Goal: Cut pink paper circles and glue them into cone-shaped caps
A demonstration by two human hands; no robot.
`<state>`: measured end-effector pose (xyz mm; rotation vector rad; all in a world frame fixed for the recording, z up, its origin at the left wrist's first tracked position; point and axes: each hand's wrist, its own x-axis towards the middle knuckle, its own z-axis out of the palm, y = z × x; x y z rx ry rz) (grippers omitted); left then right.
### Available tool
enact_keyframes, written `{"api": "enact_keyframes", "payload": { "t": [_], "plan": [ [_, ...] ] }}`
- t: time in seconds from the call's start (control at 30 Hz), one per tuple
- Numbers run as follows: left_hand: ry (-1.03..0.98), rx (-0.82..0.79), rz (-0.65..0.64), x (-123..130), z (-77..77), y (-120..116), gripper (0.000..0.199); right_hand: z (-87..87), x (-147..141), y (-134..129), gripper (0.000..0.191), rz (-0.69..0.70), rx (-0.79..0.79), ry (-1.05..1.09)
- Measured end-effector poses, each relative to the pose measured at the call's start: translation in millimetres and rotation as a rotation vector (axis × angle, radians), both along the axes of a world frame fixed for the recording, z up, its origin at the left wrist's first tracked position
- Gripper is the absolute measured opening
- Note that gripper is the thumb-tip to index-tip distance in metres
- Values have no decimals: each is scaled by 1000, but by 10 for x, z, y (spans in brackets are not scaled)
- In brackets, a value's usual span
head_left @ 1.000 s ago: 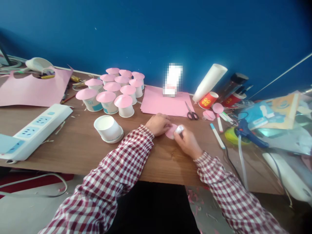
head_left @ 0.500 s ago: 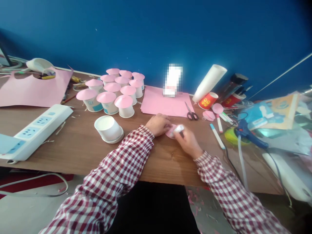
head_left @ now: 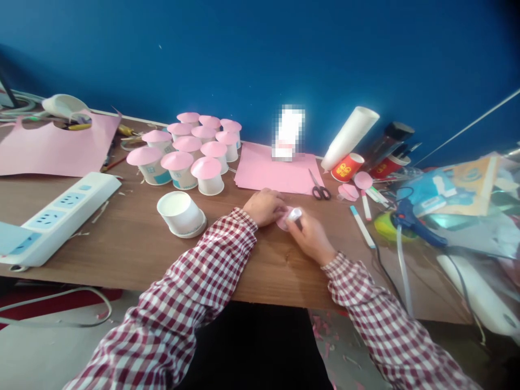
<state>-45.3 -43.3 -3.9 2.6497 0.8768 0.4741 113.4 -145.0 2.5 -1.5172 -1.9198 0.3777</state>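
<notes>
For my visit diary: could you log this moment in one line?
left hand: touching pink paper disc | right hand: gripping white tube over disc | pink-topped cups: standing grouped at left

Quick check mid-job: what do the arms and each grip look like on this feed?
The left sleeve and right sleeve are loose, burgundy-and-white checked, with gathered cuffs. The left grip and right grip are bare human hands, ungloved. No cables are visibly attached.
</notes>
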Motion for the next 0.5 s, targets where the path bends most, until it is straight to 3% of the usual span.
{"api": "enact_keyframes", "payload": {
  "t": [0.2, 0.37, 0.5],
  "plan": [
    [11, -15, -1, 2, 28, -8, 24, 3, 74, -9, 24, -138, 60, 371],
    [24, -6, 5, 13, 59, -42, 27, -31, 117, 32, 24, -199, 53, 574],
    [59, 19, 52, 23, 64, -82, 41, -60, 309, 85, 32, -284, 86, 629]
  ]
}}
